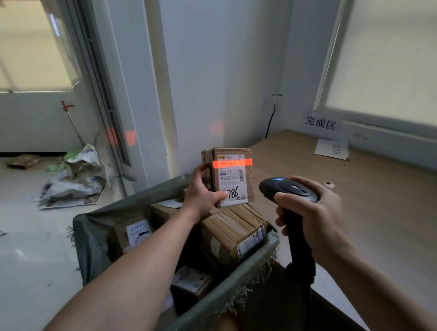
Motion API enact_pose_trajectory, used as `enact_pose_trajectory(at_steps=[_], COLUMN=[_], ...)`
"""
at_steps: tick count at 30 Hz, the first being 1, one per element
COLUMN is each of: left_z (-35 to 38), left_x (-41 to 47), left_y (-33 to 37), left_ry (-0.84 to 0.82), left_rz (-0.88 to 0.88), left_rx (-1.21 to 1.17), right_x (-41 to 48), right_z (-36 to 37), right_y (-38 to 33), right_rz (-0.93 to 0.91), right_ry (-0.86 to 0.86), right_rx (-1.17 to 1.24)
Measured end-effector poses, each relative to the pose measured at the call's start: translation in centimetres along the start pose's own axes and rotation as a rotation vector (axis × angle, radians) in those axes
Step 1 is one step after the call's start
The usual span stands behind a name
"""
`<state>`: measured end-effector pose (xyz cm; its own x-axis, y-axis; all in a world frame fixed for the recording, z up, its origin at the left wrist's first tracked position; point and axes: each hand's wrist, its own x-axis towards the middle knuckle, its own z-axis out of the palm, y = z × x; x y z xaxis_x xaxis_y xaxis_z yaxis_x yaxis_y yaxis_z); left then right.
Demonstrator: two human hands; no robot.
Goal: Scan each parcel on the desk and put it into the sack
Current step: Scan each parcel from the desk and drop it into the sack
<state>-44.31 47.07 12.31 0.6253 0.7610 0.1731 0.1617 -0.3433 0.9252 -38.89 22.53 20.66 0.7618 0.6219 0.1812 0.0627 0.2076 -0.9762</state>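
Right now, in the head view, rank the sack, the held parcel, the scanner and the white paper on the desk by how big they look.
1. sack
2. held parcel and scanner, about alike; the scanner is nearer, so unranked
3. white paper, smallest, though farthest away

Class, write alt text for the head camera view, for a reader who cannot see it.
A left hand holds a cardboard parcel upright above an open sack holding other parcels, while the right hand aims a black scanner, its red beam crossing the label. A wooden desk lies to the right.
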Motion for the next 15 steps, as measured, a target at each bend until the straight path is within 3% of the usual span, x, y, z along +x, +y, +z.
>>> enact_pose_trajectory(at_steps=[15], left_z=[-2.5], left_x=[1.6], left_y=[-2.8], left_ry=[0.104], left_rz=[-0.087], left_rx=[0.076], right_x=[1.0], right_z=[0.2], right_y=[1.2], right_rz=[0.071], right_ry=[-0.011], right_rx=[-0.009])
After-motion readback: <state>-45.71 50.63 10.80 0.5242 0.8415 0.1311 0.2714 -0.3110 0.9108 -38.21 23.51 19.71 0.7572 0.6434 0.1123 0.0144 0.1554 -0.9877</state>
